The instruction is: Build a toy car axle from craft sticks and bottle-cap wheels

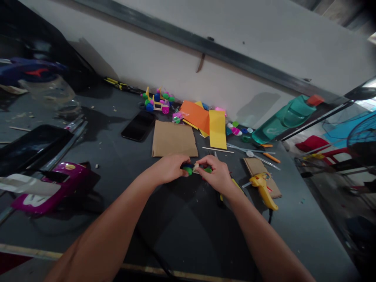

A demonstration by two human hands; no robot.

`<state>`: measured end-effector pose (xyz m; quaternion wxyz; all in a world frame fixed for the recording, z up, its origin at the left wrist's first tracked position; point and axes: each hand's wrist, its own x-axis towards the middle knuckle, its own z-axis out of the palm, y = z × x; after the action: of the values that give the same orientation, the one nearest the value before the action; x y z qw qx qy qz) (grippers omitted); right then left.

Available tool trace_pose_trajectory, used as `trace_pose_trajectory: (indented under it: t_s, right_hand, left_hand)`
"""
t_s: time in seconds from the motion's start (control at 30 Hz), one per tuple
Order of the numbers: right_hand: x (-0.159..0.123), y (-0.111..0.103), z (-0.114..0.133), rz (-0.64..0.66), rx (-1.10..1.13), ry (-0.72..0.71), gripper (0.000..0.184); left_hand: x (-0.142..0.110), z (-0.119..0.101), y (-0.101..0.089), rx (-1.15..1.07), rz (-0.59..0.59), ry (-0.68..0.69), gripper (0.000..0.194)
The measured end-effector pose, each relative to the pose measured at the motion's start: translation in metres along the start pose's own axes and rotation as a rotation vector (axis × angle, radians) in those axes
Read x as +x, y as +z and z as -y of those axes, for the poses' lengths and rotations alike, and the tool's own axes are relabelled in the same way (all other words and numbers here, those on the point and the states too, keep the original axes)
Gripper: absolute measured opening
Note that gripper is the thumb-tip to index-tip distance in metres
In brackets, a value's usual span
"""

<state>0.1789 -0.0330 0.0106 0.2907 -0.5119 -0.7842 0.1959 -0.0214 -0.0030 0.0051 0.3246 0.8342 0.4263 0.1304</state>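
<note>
Both my hands are closed around a small craft piece with green and dark blue rounded parts and a pale bit in the middle. My left hand pinches its left end, the one with green and blue. From the other side, the fingers of my right hand grip near the pale bit, with another green part by them. My fingers hide much of the piece, so I cannot tell its whole shape. A brown cardboard square lies just beyond the hands. Near my right wrist is a black and yellow cutter.
A yellow glue gun rests on cardboard at right, near orange-handled scissors. Behind lie a phone, colourful small toys, orange paper and yellow paper. A teal bottle leans by the wall. A purple device sits left.
</note>
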Motion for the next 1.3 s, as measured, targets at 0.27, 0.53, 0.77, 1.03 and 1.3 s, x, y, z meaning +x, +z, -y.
trace_pose_trajectory:
  t_s: [0.27,0.53,0.77,1.03,1.3]
  right_hand:
    - [-0.001,0.002,-0.003,-0.002,-0.018,-0.042,0.005]
    - [-0.002,0.004,-0.004,-0.039,0.01,-0.015,0.008]
    - [-0.004,0.008,-0.006,-0.083,0.119,0.073,0.01]
    - [-0.004,0.006,-0.008,-0.154,0.367,0.195,0.012]
    - [-0.007,-0.002,-0.003,-0.181,0.166,0.07,0.011]
  left_hand:
    - [0.0,0.0,0.001,-0.017,-0.001,0.015,0.031]
    - [-0.001,0.0,0.0,-0.017,0.0,0.014,0.029]
    - [-0.001,0.002,-0.001,-0.012,0.0,0.013,0.031]
    - [-0.002,0.001,-0.001,0.017,-0.01,0.019,0.032]
    - [-0.003,0.003,-0.001,-0.108,-0.065,0.006,0.045]
